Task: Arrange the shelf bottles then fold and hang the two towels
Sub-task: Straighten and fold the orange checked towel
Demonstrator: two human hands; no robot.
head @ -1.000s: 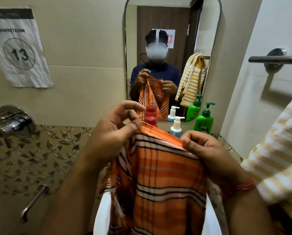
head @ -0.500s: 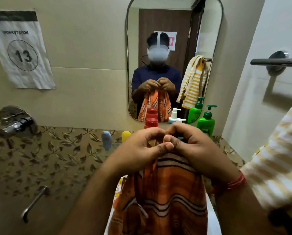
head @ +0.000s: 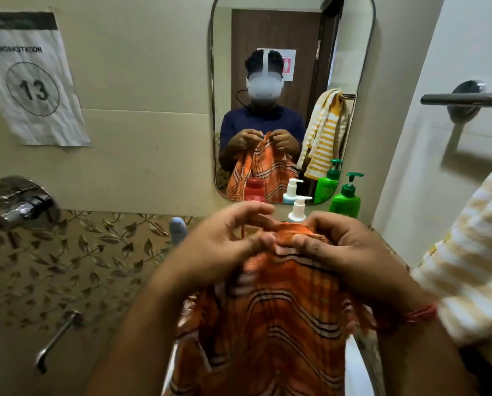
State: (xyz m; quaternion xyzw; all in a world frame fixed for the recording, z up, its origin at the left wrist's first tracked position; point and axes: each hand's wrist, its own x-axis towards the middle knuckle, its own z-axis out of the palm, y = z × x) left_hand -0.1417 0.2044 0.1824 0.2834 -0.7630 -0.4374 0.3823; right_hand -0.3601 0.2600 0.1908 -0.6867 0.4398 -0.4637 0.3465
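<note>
We hold the orange plaid towel (head: pixel 279 318) up in front of our chest, its top edge gathered between our two hands while the rest hangs down in loose waves over what looks like a white basin (head: pixel 356 367) below. Our judgement is that this is the fold: the two top corners are being brought together. To do it well, we should match the corners and side hems exactly before letting one hand take both, keep the cloth high enough that the hanging part clears the basin, and give it a light shake so the waves fall flat before the next fold.

Our left hand (head: pixel 224 241) comes in from the lower left, thumb tip pressed against the bunched upper edge, the other fingers curled above it; whether they pinch the cloth too we cannot tell. Our right hand (head: pixel 342 247) comes in from the right, thumb and curled fingers pinching the gathered edge. The two thumbs sit just beside each other.

At the right edge the yellow striped towel (head: pixel 473 267) hangs close to our right forearm, below the towel bar (head: pixel 464 99) on the side wall. Beyond our hands, the green pump bottle (head: pixel 346 200) and the white pump bottle (head: pixel 298 208) stand on the shelf under the mirror (head: pixel 293 30).
</note>
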